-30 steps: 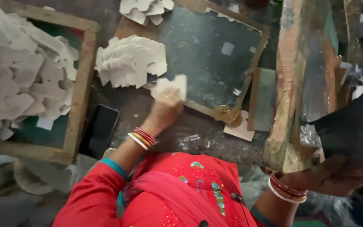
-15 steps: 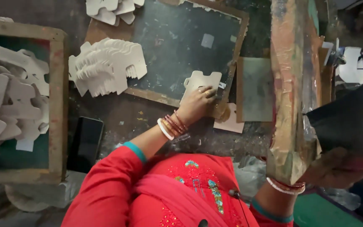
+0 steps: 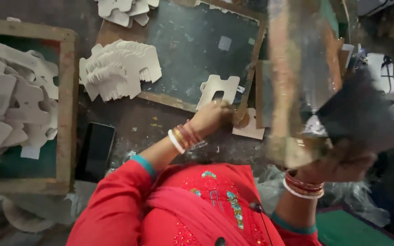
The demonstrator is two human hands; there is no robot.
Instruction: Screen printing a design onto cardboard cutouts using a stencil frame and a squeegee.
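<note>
My left hand pinches the lower edge of a white die-cut card piece and rests it on the dark glass plate near its bottom right corner. Bangles ring that wrist. My right hand, also bangled, grips the lower end of a long wooden screen frame that is tilted up and blurred, with a dark squeegee-like shape beside it. A fanned stack of white card pieces lies left of the plate.
A wooden-framed tray at left holds several loose white pieces. A black phone lies beside it. More white pieces sit at the top edge. A white square of card lies below the plate's corner.
My left hand carried the white piece from the fanned stack rightward onto the glass plate's lower right corner. The view shifted, and the raised frame in my right hand moved slightly.
</note>
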